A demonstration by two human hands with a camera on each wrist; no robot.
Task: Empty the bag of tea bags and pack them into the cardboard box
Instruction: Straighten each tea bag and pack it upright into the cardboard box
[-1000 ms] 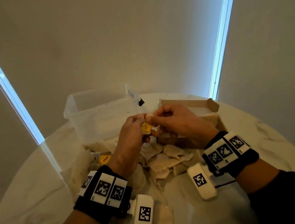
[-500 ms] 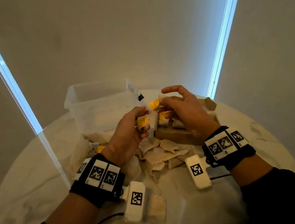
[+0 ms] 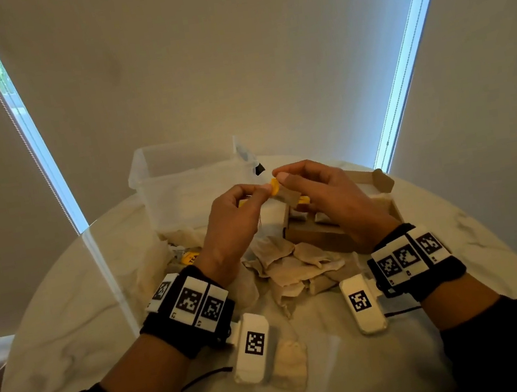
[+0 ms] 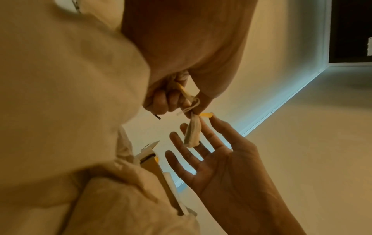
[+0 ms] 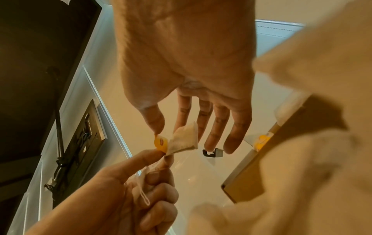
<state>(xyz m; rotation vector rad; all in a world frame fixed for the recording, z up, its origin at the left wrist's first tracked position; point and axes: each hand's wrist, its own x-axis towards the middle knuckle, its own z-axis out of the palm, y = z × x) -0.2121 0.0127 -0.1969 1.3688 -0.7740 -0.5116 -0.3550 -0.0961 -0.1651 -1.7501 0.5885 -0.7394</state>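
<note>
A round marble table (image 3: 69, 322) carries my whole scene: a clear tub (image 3: 182, 180) at the far side, a box (image 3: 316, 237) to its right with its flap (image 3: 381, 178) standing open and yellow tags (image 3: 304, 201) showing inside, and between them and me a heap of loose tea bags (image 3: 293, 267) spread on the tabletop. A crumpled pale bag (image 3: 157, 263) lies left of the heap with another yellow tag (image 3: 189, 257) beside it, and one lone tea bag (image 3: 289, 367) sits near the table's front edge, partly behind the white marker block on my left wrist. My raised hands stand in front of the tub and the box and hide much of the box's inside from the head view. My left hand (image 3: 230, 219) is curled, thumb and forefinger pinching at a tea bag's yellow tag (image 5: 161, 143), while its lower fingers are folded round a second bag and a loop of string (image 5: 145, 200) in the palm. My right hand (image 3: 327, 196) meets it at the same spot above the gap between tub and box: thumb and forefinger pinch the tag's other edge, and the remaining fingers (image 4: 181, 155) are spread straight and loose. The held tea bag (image 4: 193, 133) hangs from the tag against those spread fingers, well clear of the table and not in the box. In both wrist views, blurred pale tea bags in the foreground block a large part of the frame.
</note>
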